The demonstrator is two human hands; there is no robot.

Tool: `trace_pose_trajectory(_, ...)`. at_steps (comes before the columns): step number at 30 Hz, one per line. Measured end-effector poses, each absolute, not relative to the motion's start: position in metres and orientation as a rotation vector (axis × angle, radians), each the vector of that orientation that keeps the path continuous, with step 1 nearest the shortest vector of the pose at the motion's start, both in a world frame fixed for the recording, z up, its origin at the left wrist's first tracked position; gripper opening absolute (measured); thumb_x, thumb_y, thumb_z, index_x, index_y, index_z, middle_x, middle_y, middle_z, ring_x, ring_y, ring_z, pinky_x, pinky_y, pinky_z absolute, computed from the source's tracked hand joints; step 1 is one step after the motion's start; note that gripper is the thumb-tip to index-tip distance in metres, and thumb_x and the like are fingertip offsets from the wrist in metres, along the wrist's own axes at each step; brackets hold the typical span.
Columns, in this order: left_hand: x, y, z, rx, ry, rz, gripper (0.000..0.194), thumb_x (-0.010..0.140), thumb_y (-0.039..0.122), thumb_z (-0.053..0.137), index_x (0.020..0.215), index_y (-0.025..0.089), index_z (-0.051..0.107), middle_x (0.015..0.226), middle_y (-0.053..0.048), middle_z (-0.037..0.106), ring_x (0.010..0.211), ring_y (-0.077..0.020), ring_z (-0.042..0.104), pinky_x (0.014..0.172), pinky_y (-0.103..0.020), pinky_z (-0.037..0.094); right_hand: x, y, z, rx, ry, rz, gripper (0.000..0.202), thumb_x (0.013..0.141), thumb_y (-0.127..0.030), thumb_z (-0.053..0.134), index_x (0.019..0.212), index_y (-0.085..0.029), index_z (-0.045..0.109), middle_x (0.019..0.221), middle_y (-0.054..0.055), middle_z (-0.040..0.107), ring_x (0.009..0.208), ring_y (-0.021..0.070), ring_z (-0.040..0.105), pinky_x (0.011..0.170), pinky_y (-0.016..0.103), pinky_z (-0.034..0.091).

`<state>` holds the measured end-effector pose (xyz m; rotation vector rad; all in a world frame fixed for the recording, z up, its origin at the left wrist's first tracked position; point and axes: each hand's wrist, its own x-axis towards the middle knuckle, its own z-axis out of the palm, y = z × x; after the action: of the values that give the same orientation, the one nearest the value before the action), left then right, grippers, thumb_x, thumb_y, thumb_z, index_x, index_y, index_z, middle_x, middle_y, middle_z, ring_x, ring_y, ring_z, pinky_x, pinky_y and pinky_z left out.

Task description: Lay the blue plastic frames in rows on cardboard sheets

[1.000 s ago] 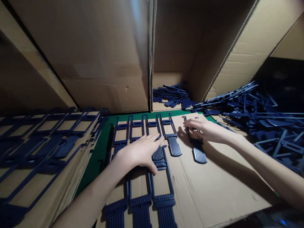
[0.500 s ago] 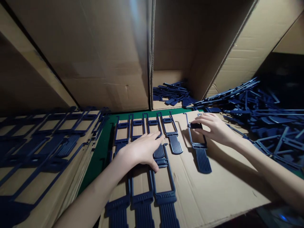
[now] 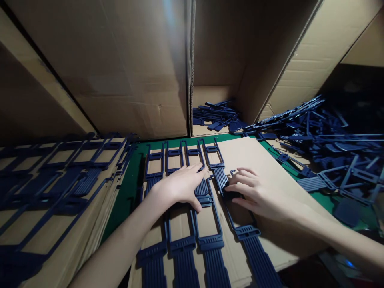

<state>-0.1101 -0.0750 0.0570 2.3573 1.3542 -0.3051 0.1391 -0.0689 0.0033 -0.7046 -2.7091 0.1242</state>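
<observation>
My right hand [image 3: 258,194] grips the upper end of a dark blue plastic frame with a ribbed paddle [image 3: 260,258]. The frame slants over the cardboard sheet [image 3: 246,154], its paddle toward the front edge. My left hand [image 3: 180,186] rests with fingers spread over similar frames, hiding parts of them. Beyond it lies a back row of such frames, the rightmost one [image 3: 220,176] close to my right fingertips. In the front row, a frame [image 3: 211,242] lies between my left thumb and the front edge.
More blue frames lie on a cardboard stack [image 3: 99,224] at the left. A tangled pile of frames [image 3: 336,148] fills the right side. Behind, an open cardboard box [image 3: 222,94] holds loose frames [image 3: 219,116]. Green tabletop [image 3: 124,200] shows between the stacks.
My right hand has brought its frame left and toward me, from the back right of the sheet to beside the front row. My left hand stays almost in place.
</observation>
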Motion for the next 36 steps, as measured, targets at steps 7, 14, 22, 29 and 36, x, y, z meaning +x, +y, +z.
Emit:
trace_pose_trajectory(7, -0.110, -0.076, 0.057, 2.336, 1.369, -0.304, 0.115, 0.057, 0.043, 0.083, 0.148, 0.014, 0.020, 0.154, -0.017, 0.019, 0.140, -0.0345, 0.022, 0.111, -0.040, 0.028, 0.135, -0.076, 0.002, -0.786, -2.666, 0.117, 0.019, 0.088, -0.027, 0.055, 0.105, -0.022, 0.063, 0.091, 0.006, 0.063, 0.095, 0.0221, 0.056, 0.097, 0.048, 0.042)
trace_pose_trajectory(14, -0.110, -0.076, 0.056, 2.369, 1.369, -0.324, 0.112, 0.059, 0.045, 0.080, 0.148, 0.015, 0.019, 0.154, -0.016, 0.019, 0.140, -0.0323, 0.023, 0.111, -0.037, 0.028, 0.130, -0.081, 0.005, -0.793, -2.660, 0.028, 0.022, 0.086, -0.023, 0.058, 0.107, -0.022, 0.064, 0.093, 0.006, 0.062, 0.095, 0.0215, 0.055, 0.099, 0.050, 0.039)
trace_pose_trajectory(22, -0.111, -0.075, 0.055, 2.392, 1.363, -0.347, 0.112, 0.060, 0.046, 0.079, 0.148, 0.013, 0.019, 0.155, -0.017, 0.016, 0.142, -0.0308, 0.019, 0.112, -0.037, 0.026, 0.121, -0.091, 0.007, -0.883, -2.662, -0.012, 0.020, 0.085, -0.022, 0.060, 0.104, -0.021, 0.067, 0.087, 0.005, 0.061, 0.091, 0.0209, 0.054, 0.099, 0.047, 0.040)
trace_pose_trajectory(29, -0.111, -0.075, 0.054, 2.385, 1.375, -0.351, 0.113, 0.060, 0.045, 0.079, 0.149, 0.015, 0.016, 0.155, -0.016, 0.016, 0.141, -0.0321, 0.020, 0.110, -0.038, 0.027, 0.118, -0.093, 0.005, -0.908, -2.659, -0.050, 0.022, 0.087, -0.023, 0.057, 0.107, -0.020, 0.067, 0.088, 0.006, 0.061, 0.091, 0.0221, 0.054, 0.094, 0.047, 0.043)
trace_pose_trajectory(36, -0.111, -0.075, 0.052, 2.370, 1.371, -0.320, 0.115, 0.059, 0.045, 0.080, 0.149, 0.016, 0.014, 0.156, -0.015, 0.014, 0.141, -0.0329, 0.020, 0.111, -0.039, 0.027, 0.121, -0.088, 0.010, -0.914, -2.637, 0.015, 0.022, 0.086, -0.017, 0.056, 0.104, -0.020, 0.069, 0.097, 0.010, 0.061, 0.092, 0.0231, 0.054, 0.082, 0.042, 0.049)
